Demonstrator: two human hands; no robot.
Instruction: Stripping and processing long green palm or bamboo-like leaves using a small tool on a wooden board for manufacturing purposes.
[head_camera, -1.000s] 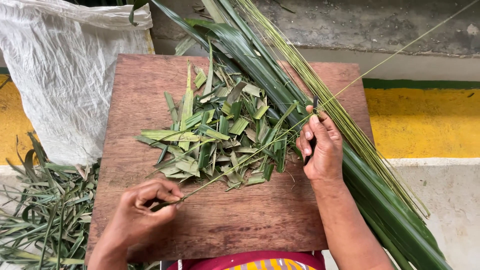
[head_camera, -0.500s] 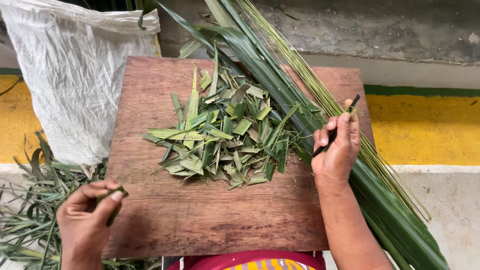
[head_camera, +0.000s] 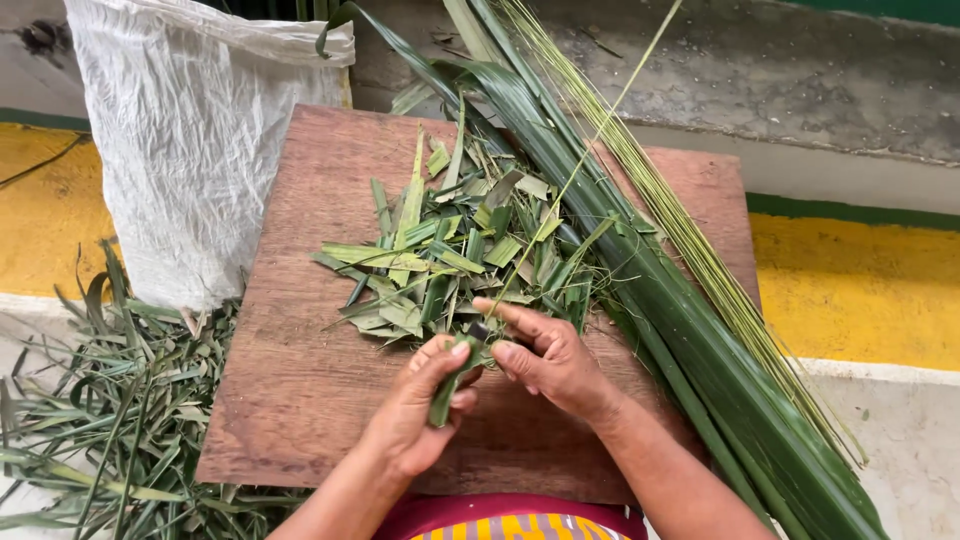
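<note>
Watching both hands now meet: my left hand (head_camera: 420, 415) and right hand (head_camera: 550, 360) pinch 1 green palm-leaf strip (head_camera: 447, 390) over the brown wooden board worktop (head_camera: 300, 400), no longer apart.

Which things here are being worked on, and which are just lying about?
In use: left hand and right hand gripping a green leaf strip; thin midrib; wooden board.
Lying about: cut leaf pieces; long palm leaves; white sack; leaf scraps.
</note>
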